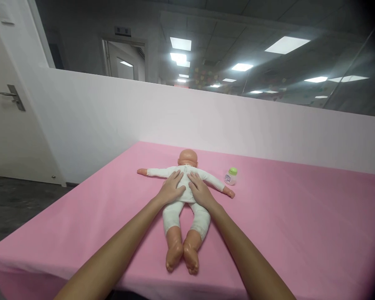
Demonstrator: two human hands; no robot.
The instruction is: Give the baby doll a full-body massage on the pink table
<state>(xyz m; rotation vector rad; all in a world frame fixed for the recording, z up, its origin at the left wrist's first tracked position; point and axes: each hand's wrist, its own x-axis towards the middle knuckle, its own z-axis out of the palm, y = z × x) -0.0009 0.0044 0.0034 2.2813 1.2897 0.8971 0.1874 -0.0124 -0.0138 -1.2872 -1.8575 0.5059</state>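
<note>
A baby doll [186, 196] with a cloth body in white lies face down on the pink-covered table, its head away from me and its arms spread wide. My left hand [172, 189] rests flat on the left side of its back, fingers stretched toward the shoulders. On the right side of the back lies my right hand [200, 191], also flat with the fingers extended. The two hands are apart, with a strip of white cloth showing between them. The doll's bare lower legs and feet point toward me.
A small clear bottle [230, 176] with a green cap stands beyond the doll's right-side arm. Pink cloth [293, 221] covers the table. A low white wall [206, 116] with glass above borders its far edge. To the left is a door [15, 108] with a metal handle.
</note>
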